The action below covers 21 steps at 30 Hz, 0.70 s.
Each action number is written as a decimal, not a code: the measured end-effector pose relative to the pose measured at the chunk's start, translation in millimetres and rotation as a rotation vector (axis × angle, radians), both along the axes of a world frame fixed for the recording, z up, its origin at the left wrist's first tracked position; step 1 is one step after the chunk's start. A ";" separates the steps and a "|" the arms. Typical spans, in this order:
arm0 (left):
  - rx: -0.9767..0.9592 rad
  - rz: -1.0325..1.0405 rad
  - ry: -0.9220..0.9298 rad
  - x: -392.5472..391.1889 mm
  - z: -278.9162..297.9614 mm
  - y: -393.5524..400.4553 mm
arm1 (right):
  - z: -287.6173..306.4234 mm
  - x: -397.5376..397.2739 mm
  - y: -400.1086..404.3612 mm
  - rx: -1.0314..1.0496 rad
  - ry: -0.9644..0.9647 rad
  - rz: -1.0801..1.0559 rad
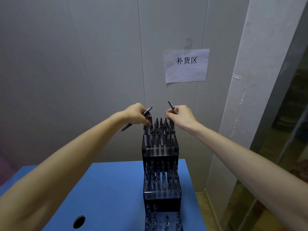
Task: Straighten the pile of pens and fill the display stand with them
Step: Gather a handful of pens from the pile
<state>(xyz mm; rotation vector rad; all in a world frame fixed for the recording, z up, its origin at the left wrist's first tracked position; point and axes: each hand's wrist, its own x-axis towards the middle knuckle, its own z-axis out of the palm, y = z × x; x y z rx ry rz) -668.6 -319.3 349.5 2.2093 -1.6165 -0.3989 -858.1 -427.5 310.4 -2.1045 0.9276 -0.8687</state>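
Three stepped tiers of the dark stand (160,195) rise from your blue table (106,189), near to far, each holding upright pens. Above the far top tier, your left hand (135,115) curls round a slanting pen (146,112), fingertips down among the standing pens there. Just right of it, your right hand (180,116) pinches another pen (172,107), tilted up toward the wall sign (187,65).
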 end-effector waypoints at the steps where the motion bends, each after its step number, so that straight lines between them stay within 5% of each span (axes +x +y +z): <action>1: 0.010 -0.005 -0.006 -0.3 1.1 -1.7 | 1.0 0.8 0.7 -0.005 0.000 0.002; 21: -0.119 -0.075 0.079 7.3 -7.5 4.3 | 9.8 16.7 17.6 -0.008 -0.027 0.100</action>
